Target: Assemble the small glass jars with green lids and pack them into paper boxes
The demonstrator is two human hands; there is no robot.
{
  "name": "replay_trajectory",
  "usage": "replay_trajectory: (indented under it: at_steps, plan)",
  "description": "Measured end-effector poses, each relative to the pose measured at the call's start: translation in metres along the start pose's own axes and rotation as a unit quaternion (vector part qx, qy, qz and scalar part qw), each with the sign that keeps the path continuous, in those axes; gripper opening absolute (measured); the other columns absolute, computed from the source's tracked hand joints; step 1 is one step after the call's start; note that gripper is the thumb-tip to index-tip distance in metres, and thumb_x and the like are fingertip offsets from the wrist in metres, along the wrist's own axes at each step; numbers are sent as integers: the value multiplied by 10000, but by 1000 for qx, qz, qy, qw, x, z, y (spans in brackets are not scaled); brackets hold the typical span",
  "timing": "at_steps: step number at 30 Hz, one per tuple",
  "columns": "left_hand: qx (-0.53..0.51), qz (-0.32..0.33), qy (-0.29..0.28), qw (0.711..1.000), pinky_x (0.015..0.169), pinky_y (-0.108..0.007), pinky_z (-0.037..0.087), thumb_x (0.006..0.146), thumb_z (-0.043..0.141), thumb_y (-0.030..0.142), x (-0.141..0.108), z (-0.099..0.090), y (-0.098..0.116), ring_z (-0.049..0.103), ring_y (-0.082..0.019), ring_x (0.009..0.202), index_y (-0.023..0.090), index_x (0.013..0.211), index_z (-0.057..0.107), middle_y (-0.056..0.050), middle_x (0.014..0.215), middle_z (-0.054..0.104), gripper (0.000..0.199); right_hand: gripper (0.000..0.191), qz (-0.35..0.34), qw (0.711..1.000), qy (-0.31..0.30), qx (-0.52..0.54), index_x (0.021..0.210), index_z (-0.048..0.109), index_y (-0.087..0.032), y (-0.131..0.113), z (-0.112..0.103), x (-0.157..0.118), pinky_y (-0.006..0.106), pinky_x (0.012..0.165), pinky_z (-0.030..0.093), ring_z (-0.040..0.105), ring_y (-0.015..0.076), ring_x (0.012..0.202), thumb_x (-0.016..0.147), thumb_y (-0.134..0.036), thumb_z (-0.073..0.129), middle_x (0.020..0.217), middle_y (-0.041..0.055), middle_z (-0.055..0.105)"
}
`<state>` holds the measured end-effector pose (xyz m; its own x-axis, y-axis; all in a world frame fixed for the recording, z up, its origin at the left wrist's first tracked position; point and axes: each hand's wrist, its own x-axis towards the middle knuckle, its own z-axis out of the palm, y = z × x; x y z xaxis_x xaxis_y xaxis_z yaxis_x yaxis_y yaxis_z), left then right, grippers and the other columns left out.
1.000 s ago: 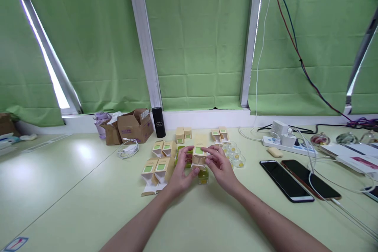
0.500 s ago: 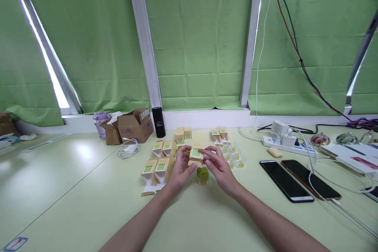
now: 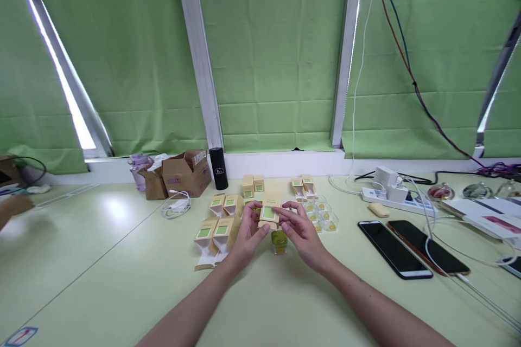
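Note:
Between my two hands is a small kraft carton (image 3: 269,212) with a green label, its flap folded out toward me. My left hand (image 3: 247,233) is closed around its left side, thumb low near the flap. The fingers of my right hand (image 3: 302,232) press on its right side and label. Just below the carton a small clear jar with a green top (image 3: 279,241) stands on the table. More green things show partly behind my left fingers. To the left stand several similar cartons (image 3: 222,229), the nearer ones with open ends. Small clear containers with yellow centres (image 3: 325,216) lie beyond my right hand.
At the back are a brown cardboard box (image 3: 188,176), a black tumbler (image 3: 218,168), a purple bottle (image 3: 139,171) and more small cartons (image 3: 303,186). Two phones (image 3: 394,249) and a power strip (image 3: 401,201) with cables lie right. Another person's hand (image 3: 15,206) shows far left.
The carton has tipped slightly toward me, with my hands almost in the same place. Another person's hand has come in at the far left edge, and a dark cable appears there.

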<state>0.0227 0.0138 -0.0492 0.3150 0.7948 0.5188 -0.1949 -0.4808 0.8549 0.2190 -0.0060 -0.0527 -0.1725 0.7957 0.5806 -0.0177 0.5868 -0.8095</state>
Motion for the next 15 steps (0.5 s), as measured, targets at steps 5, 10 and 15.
replay_trajectory:
  at_steps: [5,10,15]
  plan:
    - [5,-4,6,1000,1008,-416,490,942,761,508,0,0,1,622,-261,1185,283,1317,455,-76,1232,644,534,414,2,1000,-2,-1,1388,738,-359,0,0,-1,435,1061,589,682,178,1006,1038,-547,622,1375,84,448]
    - [-7,-2,1,1000,1000,-414,500,957,750,505,0,1,3,636,-260,1180,288,1307,450,-67,1219,649,509,416,-5,1000,1,-10,1400,733,-358,1,1,-1,447,1101,571,670,215,1119,1033,-529,638,1393,93,454]
    - [9,2,5,1000,1012,-429,503,974,737,513,0,0,-1,633,-261,1191,291,1313,449,-74,1233,652,497,399,-14,1000,1,-11,1399,731,-368,2,2,-2,464,1129,559,655,242,1209,1011,-450,690,1413,90,448]
